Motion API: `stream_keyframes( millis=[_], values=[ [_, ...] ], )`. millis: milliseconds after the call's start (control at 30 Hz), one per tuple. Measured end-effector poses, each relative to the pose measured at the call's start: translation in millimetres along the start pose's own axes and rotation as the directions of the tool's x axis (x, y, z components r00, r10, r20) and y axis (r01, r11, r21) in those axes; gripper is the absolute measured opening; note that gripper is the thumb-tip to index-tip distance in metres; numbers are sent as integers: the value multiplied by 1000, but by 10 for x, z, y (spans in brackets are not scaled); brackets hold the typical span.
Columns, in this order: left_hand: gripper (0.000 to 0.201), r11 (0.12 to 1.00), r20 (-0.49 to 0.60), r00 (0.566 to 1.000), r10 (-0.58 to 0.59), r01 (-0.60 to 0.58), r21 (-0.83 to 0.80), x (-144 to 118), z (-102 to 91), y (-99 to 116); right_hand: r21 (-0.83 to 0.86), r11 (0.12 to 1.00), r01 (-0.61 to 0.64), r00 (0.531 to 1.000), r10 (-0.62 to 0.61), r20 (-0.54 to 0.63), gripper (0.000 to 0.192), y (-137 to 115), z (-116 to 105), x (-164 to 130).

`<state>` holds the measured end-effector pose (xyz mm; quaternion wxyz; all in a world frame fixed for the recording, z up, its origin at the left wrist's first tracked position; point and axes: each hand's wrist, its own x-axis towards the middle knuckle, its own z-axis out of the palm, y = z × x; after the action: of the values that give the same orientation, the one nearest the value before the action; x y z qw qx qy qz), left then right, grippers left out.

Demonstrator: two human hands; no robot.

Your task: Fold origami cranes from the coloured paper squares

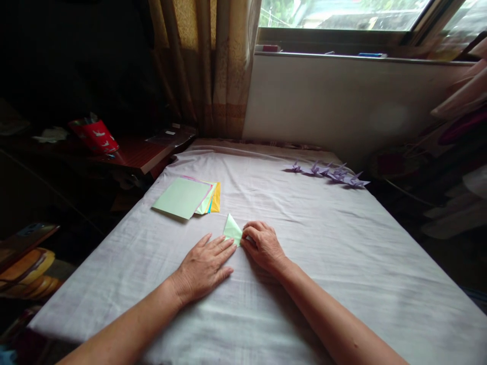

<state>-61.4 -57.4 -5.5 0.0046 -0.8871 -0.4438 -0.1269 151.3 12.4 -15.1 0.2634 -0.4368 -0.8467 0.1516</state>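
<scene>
A small folded piece of light green origami paper (232,229) lies on the white cloth between my two hands, one corner pointing away from me. My left hand (205,266) rests flat with its fingers stretched out, the fingertips over the paper's lower left edge. On the other side, my right hand (263,244) has its fingers curled together and pinches the paper's right corner. The fingers hide the paper's lower edge.
A stack of coloured paper sheets (182,197), light green on top, lies beyond my left hand. Several purple paper cranes (335,174) stand at the table's far right. A red pen cup (99,137) is on a dark wooden desk (142,157) at left. White cloth (342,263) covers the table.
</scene>
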Motion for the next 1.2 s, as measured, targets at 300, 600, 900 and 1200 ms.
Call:
stream_keyframes(
  millis=[300,600,900,1200],
  values=[
    [45,993,115,988,105,-111,41,-66,-157,-190,-4,1000,-21,1000,21,-4,2,-1,12,18],
    [44,990,122,987,104,-114,80,-337,-283,-258,-12,999,-43,999,43,25,3,4,4,51],
    [19,996,85,993,83,-84,8,13,-352,-156,-167,966,-197,968,219,125,23,-311,-75,27],
    [11,980,86,996,0,-18,200,303,-269,-69,-211,860,-465,827,507,244,32,-434,-164,524]
  ],
)
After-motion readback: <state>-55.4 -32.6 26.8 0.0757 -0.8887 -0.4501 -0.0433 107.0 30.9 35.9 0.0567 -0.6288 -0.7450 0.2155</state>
